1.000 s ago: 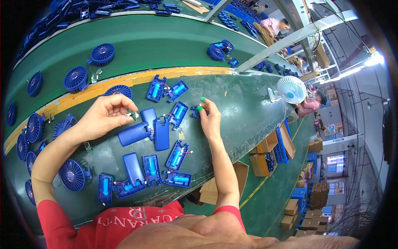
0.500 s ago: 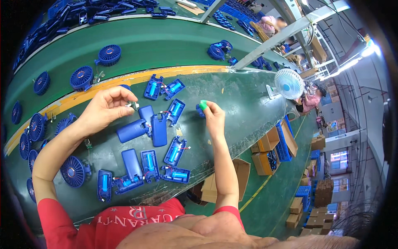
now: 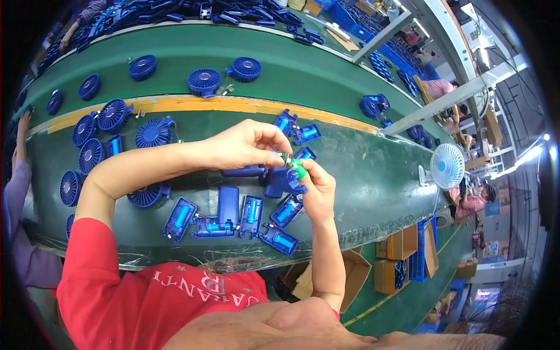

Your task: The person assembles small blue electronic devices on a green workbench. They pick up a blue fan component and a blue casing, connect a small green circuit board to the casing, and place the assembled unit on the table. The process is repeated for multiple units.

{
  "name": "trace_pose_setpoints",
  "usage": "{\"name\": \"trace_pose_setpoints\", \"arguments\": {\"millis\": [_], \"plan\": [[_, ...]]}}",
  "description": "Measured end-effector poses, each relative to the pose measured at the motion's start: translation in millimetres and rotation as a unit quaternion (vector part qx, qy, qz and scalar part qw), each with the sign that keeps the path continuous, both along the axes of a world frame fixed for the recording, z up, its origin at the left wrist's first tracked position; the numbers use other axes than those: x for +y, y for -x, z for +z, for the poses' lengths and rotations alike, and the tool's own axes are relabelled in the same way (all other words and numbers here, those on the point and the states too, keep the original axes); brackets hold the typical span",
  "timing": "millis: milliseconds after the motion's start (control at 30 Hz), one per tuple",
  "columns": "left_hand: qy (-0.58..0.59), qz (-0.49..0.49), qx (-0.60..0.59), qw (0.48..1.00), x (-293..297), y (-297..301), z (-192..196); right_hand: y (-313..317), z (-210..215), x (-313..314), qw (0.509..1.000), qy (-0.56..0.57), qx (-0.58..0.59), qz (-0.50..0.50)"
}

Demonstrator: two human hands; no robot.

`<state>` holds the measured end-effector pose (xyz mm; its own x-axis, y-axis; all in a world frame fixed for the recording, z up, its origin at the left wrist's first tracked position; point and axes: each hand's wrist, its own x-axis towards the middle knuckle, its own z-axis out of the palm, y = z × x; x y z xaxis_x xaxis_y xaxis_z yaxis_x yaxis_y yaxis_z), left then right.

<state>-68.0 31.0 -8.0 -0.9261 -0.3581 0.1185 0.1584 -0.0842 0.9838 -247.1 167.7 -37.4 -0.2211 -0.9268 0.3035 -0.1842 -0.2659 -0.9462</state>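
My left hand (image 3: 262, 144) is closed, pinching a small green circuit board (image 3: 284, 157) between thumb and fingers above the bench. Green covers show on fingertips of my right hand (image 3: 315, 182), which meets the board from the right. That hand is closed too, with a small blue plastic part (image 3: 296, 182) at its fingers; the exact grip is partly hidden. Under and around both hands lie blue casings, including an open one holding a blue battery cell (image 3: 251, 214) and a plain blue cover (image 3: 228, 202). Some casings are hidden by my hands.
Blue round fans (image 3: 154, 133) lie left on the green bench (image 3: 373, 186). More fans sit on the green conveyor (image 3: 169, 87) beyond a yellow edge strip (image 3: 233, 104). A white desk fan (image 3: 447, 165) stands right; cardboard boxes (image 3: 392, 274) are on the floor. Another person's arm (image 3: 23, 134) reaches in left.
Both hands have come together; earlier they were apart, with the board in the left and the blue part at the right. The view has shifted left, and another person shows at the left.
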Motion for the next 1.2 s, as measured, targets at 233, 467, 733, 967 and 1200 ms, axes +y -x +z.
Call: {"name": "trace_pose_setpoints", "arguments": {"millis": [233, 467, 733, 967, 1200], "plan": [[0.029, -0.021, -0.015, 0.999, 8, -6, 12, -1, 19, 12, 0.996, -0.009, 0.077, 0.040], [0.017, -0.033, -0.017, 0.999, 10, -8, 10, -6, 24, 12, 0.990, 0.010, 0.093, 0.106], [0.002, -0.069, -0.038, 0.997, 10, -9, 14, 6, 14, 14, 0.934, -0.191, -0.200, 0.225], [-0.062, -0.095, -0.038, 0.993, 5, -6, 10, 7, 16, 9, 0.930, -0.206, -0.186, 0.241], [-0.023, -0.079, -0.040, 0.996, -3, -10, 6, -4, 19, 3, 0.944, -0.204, -0.171, 0.197]]}}
